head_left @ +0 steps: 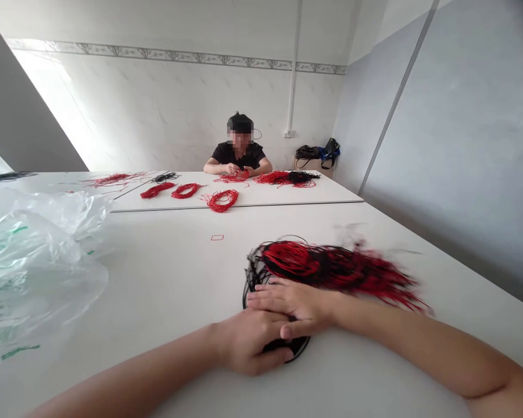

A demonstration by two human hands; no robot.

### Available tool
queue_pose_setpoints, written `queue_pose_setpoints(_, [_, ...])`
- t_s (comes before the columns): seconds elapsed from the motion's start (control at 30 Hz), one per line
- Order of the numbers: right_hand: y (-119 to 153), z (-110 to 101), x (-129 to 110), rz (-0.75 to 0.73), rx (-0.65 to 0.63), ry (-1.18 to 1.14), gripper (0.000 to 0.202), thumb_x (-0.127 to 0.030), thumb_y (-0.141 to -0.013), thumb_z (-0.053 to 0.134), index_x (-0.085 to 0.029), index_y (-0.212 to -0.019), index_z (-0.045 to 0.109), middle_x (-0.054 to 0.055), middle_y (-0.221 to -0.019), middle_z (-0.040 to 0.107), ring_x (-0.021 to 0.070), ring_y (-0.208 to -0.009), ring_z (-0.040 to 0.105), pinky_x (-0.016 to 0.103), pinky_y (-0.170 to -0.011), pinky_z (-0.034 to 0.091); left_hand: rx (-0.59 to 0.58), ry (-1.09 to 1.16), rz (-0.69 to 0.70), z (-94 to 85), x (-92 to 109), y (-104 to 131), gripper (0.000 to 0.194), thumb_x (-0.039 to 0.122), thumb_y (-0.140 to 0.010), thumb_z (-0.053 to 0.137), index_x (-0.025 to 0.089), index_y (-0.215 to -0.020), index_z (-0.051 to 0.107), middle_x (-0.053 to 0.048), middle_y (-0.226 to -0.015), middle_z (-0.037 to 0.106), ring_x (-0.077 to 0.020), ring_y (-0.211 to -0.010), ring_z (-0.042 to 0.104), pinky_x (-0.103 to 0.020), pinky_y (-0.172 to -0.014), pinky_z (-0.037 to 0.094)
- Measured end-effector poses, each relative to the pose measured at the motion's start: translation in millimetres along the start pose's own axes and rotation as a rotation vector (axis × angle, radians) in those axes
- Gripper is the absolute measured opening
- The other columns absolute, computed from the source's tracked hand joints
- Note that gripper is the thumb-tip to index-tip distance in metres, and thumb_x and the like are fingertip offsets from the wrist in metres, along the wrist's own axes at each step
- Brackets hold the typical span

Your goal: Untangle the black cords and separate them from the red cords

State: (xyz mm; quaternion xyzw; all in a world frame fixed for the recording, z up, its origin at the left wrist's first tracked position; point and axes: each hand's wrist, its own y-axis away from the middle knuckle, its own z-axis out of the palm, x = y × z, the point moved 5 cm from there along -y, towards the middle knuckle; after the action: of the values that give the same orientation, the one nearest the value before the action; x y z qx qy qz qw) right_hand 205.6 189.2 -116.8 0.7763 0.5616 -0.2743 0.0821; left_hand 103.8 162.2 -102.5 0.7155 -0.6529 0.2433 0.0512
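Observation:
A flat black round piece lies on the white table, mostly covered by my hands. My left hand rests on it with the thumb stretched out; its other fingers are partly hidden under my right hand. My right hand lies across the back of the left, fingers extended and flat. Thin black cords loop around the left side of the round piece. Just beyond my hands is a large bundle of red and black cords, its right end blurred.
A crumpled clear plastic bag covers the left side of the table. A small red loop lies mid-table. Across from me, a person handles red cords. Red coils and a red-black pile lie there.

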Motion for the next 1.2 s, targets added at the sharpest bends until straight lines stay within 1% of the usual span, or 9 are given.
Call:
queue_pose_setpoints(0.23, [0, -5, 17, 0.061, -0.001, -0.019, 0.074, -0.068, -0.089, 0.036, -0.024, -0.149, 0.029, 0.005, -0.151, 0.033, 0.024, -0.143, 0.021, 0.045, -0.116, -0.002, -0.007, -0.027, -0.057, 1.3, -11, 0, 0.014, 0.028, -0.086, 0.047, 0.017, -0.093, 0.055, -0.01, -0.089, 0.065, -0.0213, -0.079, 0.061, -0.029, -0.07, 0.05])
queue_pose_setpoints(0.4, [0, -1, 14, 0.038, 0.009, -0.014, 0.078, -0.074, -0.088, 0.025, -0.024, -0.148, 0.031, 0.005, -0.15, 0.036, 0.0222, -0.142, 0.023, 0.043, -0.117, -0.001, 0.005, -0.031, -0.067, 7.0, -13, 1, 0.025, 0.043, -0.083, 0.053, 0.018, -0.086, 0.052, -0.009, -0.083, 0.062, -0.0195, -0.07, 0.055, -0.029, -0.061, 0.045])
queue_pose_setpoints(0.53, [6, -20, 23, 0.053, 0.291, 0.162, 0.065, -0.061, -0.097, 0.018, -0.021, -0.142, 0.041, 0.006, -0.146, 0.042, 0.0196, -0.139, 0.031, 0.041, -0.117, 0.01, 0.003, -0.087, -0.072, 7.9, -11, 2, 0.036, 0.055, -0.08, 0.055, 0.019, -0.084, 0.049, -0.006, -0.08, 0.06, -0.0192, -0.07, 0.052, -0.031, -0.065, 0.041])
queue_pose_setpoints(0.6, [15, -37, 39, 0.143, 0.471, 0.307, 0.055, -0.05, -0.1, 0.02, -0.021, -0.14, 0.044, 0.005, -0.146, 0.043, 0.0192, -0.139, 0.03, 0.042, -0.117, 0.015, -0.031, -0.106, -0.057, 8.1, -9, 1, 0.039, 0.058, -0.08, 0.053, 0.019, -0.083, 0.048, -0.005, -0.076, 0.058, -0.0183, -0.067, 0.049, -0.033, -0.067, 0.039])
queue_pose_setpoints(0.67, [25, -52, 61, 0.256, 0.533, 0.447, 0.049, -0.042, -0.101, 0.023, -0.022, -0.142, 0.041, 0.004, -0.149, 0.037, 0.0204, -0.143, 0.022, 0.045, -0.117, 0.015, -0.063, -0.11, -0.038, 8.2, -6, 0, 0.042, 0.061, -0.079, 0.053, 0.02, -0.082, 0.047, -0.004, -0.074, 0.056, -0.0177, -0.065, 0.047, -0.033, -0.064, 0.036])
queue_pose_setpoints(0.8, [40, -65, 107, 0.469, 0.398, 0.607, 0.051, -0.045, -0.1, 0.026, -0.027, -0.148, 0.031, 0.001, -0.157, 0.016, 0.0286, -0.146, 0.002, 0.057, -0.115, 0.009, -0.066, -0.012, 0.013, 9.1, 8, -2, 0.04, 0.061, -0.08, 0.051, 0.021, -0.077, 0.047, -0.003, -0.071, 0.054, -0.0172, -0.065, 0.045, -0.034, -0.062, 0.034])
queue_pose_setpoints(0.93, [43, -70, 115, 0.506, 0.472, 0.709, 0.052, -0.047, -0.099, 0.029, -0.029, -0.149, 0.03, 0.0, -0.159, 0.004, 0.0306, -0.145, -0.005, 0.058, -0.114, 0.01, -0.061, 0.129, 0.125, 14.0, 31, -4, 0.023, 0.041, -0.085, 0.052, 0.022, -0.073, 0.051, -0.003, -0.072, 0.058, -0.0177, -0.069, 0.048, -0.035, -0.07, 0.038])
queue_pose_setpoints(1.07, [31, -62, 113, 0.473, 0.35, 0.684, 0.05, -0.049, -0.098, 0.032, -0.032, -0.146, 0.036, -0.002, -0.158, 0.011, 0.0324, -0.145, -0.001, 0.057, -0.114, 0.014, -0.068, 0.158, 0.192, 20.8, 45, -6, 0.014, 0.025, -0.078, 0.059, 0.021, -0.067, 0.05, -0.001, -0.078, 0.063, -0.0178, -0.075, 0.05, -0.036, -0.07, 0.04])
queue_pose_setpoints(1.2, [32, -61, 125, 0.593, 0.301, 0.613, 0.048, -0.049, -0.1, 0.023, -0.034, -0.14, 0.045, -0.005, -0.156, 0.019, 0.0304, -0.145, 0.009, 0.054, -0.114, 0.019, -0.041, 0.228, 0.089, 17.6, 39, -9, 0.025, 0.03, -0.085, 0.054, 0.02, -0.062, 0.052, -0.003, -0.068, 0.061, -0.0165, -0.065, 0.049, -0.034, -0.067, 0.042])
